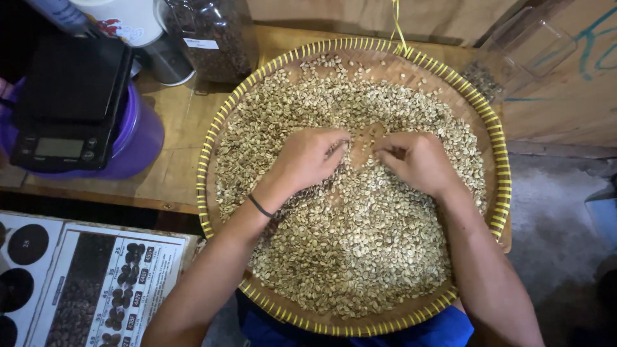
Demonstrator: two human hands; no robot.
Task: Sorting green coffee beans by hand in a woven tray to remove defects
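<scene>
A big round woven tray point(498, 160) with a yellow-banded rim rests in front of me, covered with pale green coffee beans point(360, 250). My left hand point(305, 157) lies palm down on the beans near the tray's middle, fingers curled and pushing into them; a thin black band circles its wrist. My right hand point(414, 160) is beside it, fingers bent and pinching among the beans. Between the two hands a small patch of bare tray shows. Whether either hand grips beans is hidden by the fingers.
A black digital scale point(67, 106) sits on a purple tub point(138, 138) at the left. A glass jar of dark beans point(212, 38) stands at the back. A clear plastic container point(527, 48) is at the back right. A printed chart point(96, 289) lies at the lower left.
</scene>
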